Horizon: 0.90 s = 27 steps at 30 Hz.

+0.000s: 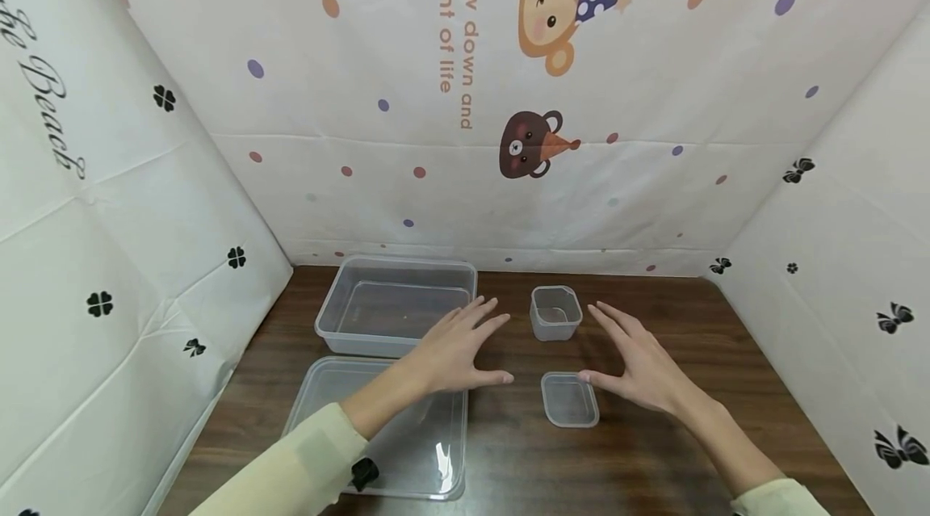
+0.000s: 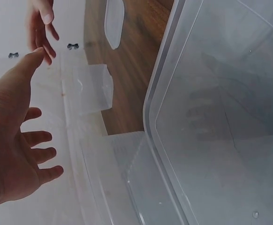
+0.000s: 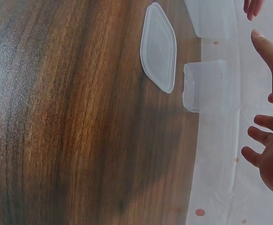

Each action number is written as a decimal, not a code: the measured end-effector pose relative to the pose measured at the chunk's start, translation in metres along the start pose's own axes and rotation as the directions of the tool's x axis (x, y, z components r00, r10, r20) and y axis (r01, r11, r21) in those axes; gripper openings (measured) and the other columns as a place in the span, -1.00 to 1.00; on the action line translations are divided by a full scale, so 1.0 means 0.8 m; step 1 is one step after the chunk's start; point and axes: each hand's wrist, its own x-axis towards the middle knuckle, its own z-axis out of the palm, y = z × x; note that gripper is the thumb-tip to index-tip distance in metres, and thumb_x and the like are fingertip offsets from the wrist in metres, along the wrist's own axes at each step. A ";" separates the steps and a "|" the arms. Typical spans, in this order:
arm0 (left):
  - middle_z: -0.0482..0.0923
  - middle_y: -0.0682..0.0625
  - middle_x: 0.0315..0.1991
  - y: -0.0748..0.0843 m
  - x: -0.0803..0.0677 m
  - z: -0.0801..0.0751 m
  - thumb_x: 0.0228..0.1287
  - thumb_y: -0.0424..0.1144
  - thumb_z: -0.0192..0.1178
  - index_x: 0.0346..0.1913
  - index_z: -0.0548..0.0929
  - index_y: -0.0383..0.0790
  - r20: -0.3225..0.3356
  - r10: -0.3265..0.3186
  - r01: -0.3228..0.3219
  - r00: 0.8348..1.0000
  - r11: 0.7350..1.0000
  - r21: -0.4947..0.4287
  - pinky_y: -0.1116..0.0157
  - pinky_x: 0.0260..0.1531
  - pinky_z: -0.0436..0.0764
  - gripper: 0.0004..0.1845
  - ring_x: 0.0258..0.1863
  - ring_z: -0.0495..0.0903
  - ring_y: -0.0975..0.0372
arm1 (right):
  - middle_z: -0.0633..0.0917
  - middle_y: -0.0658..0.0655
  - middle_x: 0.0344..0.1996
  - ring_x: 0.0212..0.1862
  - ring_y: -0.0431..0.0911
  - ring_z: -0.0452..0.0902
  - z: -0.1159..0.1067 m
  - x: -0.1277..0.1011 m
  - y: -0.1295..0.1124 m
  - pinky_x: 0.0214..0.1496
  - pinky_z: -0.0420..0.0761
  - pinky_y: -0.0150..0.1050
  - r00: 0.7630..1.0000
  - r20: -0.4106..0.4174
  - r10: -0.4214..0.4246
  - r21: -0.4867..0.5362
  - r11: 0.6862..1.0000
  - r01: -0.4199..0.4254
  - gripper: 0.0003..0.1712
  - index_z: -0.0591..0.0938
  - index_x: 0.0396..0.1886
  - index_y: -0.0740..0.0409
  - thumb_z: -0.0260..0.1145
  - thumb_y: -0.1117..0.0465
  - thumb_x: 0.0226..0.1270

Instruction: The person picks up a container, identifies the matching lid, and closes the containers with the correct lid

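Evidently each lid lies on the near side of its matching box so the pairs stay together: big lid [image 1: 414,439] by big box [image 1: 395,306] at left, small lid [image 1: 570,400] by small box [image 1: 555,314] at right. The left hand [image 1: 452,354] and right hand [image 1: 643,358] hover with fingers spread, gripping nothing; that stance probably keeps both free, with the small box between them. From the head view, the left hand overlaps the big box and the right thumb the small lid (they could pass for touching), while the wrist views show both hands raised, palms visible and apart from the plastic. Only the head view looks down into both boxes; only the left wrist view shows a tiny round spot [image 2: 255,214] on the big lid.
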 end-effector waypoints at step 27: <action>0.10 -0.11 0.68 0.028 0.010 0.035 0.32 0.52 0.19 0.67 0.25 -0.01 -0.042 0.071 -0.071 0.997 0.997 0.011 -0.05 0.53 0.32 0.04 0.66 0.11 0.00 | 0.35 0.28 0.56 0.48 0.30 0.31 0.019 -0.005 -0.003 0.31 0.46 0.44 1.000 -0.006 -0.025 0.007 1.000 0.025 0.24 0.26 0.69 0.06 0.61 -0.30 0.15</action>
